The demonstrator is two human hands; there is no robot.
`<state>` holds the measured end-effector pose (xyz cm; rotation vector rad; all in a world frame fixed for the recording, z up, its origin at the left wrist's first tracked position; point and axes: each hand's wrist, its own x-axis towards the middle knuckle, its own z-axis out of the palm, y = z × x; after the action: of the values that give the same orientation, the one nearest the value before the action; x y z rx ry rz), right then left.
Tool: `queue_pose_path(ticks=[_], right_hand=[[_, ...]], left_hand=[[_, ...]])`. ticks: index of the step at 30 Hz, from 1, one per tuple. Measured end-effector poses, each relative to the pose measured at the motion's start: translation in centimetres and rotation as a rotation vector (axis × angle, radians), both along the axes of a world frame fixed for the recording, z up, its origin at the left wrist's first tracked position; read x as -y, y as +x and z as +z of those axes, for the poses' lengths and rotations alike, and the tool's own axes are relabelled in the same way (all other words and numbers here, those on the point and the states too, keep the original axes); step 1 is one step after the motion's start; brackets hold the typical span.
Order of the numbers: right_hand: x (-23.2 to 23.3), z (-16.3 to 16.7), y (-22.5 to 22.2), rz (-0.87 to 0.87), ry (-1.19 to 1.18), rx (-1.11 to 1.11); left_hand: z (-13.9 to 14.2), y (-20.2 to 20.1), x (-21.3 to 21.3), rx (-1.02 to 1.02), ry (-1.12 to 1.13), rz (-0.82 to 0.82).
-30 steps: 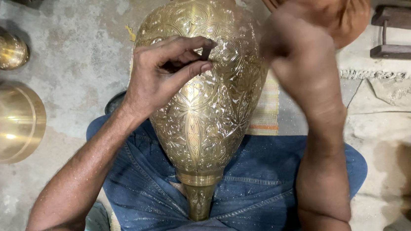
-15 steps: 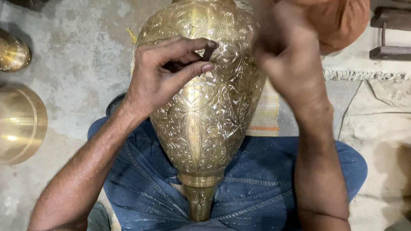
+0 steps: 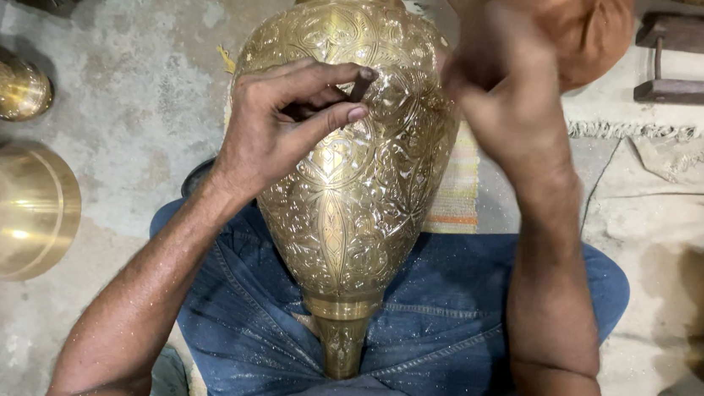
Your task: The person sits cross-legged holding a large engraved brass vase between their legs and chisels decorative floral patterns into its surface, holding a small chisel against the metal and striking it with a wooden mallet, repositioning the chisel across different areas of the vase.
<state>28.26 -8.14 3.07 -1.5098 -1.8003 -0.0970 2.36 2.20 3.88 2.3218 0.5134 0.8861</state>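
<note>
The big engraved brass vase [image 3: 345, 180] lay across my lap at frame centre, heavy, rigid and slick, so my left hand [image 3: 277, 136] pinched a small dark tool [image 3: 360, 88] against its shoulder while my blurred right hand [image 3: 505, 92], its grip unreadable, hovered at upper right.

Vase: large engraved brass vase [image 3: 343, 197] lies along the lap on blue denim jeans [image 3: 442, 333].
Left hand [image 3: 277, 128]: on the vase's upper left side.
Right hand [image 3: 505, 92]: beside its upper right.
Left of vase: round brass dome piece [image 3: 7, 210] on grey concrete floor [image 3: 150, 78].
</note>
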Motion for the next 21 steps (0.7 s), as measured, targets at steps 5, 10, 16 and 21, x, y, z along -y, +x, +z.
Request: queue_pose_path(ticks=[5, 10, 16, 21], right_hand=[[0.1, 0.2, -0.6, -0.105, 0.031, -0.103], [-0.2, 0.8, -1.3, -0.181, 0.029, 0.258], [0.0, 0.5, -0.9, -0.123, -0.103, 0.232], [-1.2, -1.6, 0.0, -0.248, -0.103, 0.234]], left_hand=[[0.2, 0.0, 0.2, -0.006, -0.034, 0.004], [-0.3, -0.3, 0.0, -0.012, 0.017, 0.007], [-0.4, -0.4, -0.3, 0.031, 0.018, -0.023], [0.5, -0.9, -0.9, 0.059, -0.262, 0.033]])
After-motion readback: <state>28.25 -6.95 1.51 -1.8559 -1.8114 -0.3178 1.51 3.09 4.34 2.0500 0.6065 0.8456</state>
